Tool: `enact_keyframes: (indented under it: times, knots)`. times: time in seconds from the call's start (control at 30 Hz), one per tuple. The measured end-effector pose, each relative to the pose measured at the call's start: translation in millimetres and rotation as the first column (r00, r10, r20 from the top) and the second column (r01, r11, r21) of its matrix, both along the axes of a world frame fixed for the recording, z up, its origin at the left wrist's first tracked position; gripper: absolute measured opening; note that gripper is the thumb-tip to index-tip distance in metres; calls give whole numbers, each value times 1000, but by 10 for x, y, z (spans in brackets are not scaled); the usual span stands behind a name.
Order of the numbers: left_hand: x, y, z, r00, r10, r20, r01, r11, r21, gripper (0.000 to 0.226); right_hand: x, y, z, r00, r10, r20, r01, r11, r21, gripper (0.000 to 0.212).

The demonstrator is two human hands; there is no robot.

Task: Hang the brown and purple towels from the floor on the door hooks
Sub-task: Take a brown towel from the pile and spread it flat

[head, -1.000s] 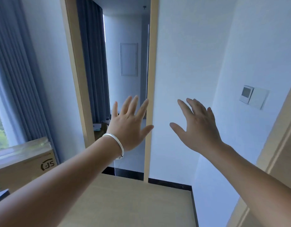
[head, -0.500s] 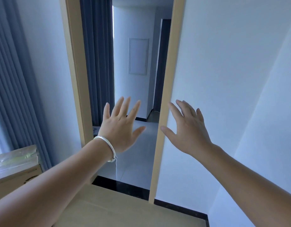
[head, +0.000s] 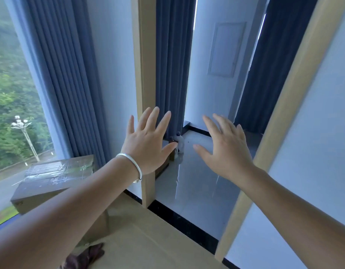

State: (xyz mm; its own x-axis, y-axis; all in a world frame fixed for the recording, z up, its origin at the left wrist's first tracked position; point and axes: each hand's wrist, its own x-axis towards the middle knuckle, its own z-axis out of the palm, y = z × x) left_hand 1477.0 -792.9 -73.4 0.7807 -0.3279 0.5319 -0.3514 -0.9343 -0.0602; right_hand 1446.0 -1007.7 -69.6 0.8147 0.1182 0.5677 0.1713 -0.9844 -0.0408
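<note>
At the far left a window point(head: 10, 94) shows trees and a road, with blue curtains point(head: 70, 74) drawn to its right edge. Near it a taped cardboard box point(head: 51, 179) sits on the floor by the wall. At the near left edge, low in view, a dark brownish-purple cloth point(head: 84, 257) lies crumpled on the wooden floor point(head: 148, 249); it is probably one of the towels, still to be picked up. No second towel and no door hooks are in view. The left hand point(head: 148, 146), with a silver bangle point(head: 131, 166) at the wrist, is raised with fingers spread, holding nothing. The right hand point(head: 226, 152) mirrors it, also spread and empty, in front of the open doorway point(head: 196, 181). Both seem lifted merely to show them free. A small bottle point(head: 180, 144) stands beyond on the tiles.
</note>
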Motion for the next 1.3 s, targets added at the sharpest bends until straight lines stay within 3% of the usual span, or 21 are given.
enact_keyframes:
  times: [0.17,0.33,0.63,0.87,1.0,1.3]
  knots:
    - [626,492,-210,972,227,-64,-227,974,7,75,1107,368,-238,978,206,-26,-206,978,-6,75]
    - [1130,930,-355,887,440,-138,-445,895,-6,76,2139,857,-463,903,420,-93,-418,907,40,75]
    - [1305,1762,-803,623,745,-239,-761,648,34,78,3084,2125,-900,655,728,-202,-731,678,75,74]
    - [1090,2605,-1359,466,816,-343,-865,502,19,77,3129,3306,-1453,474,825,-309,-846,524,102,74]
    - [1013,3179,-1808,405,824,-397,-893,450,24,77,3119,3940,-1894,412,824,-390,-869,484,104,73]
    - [890,4146,-3442,286,732,-619,-926,377,18,76,3141,5085,-3416,295,769,-567,-898,426,111,69]
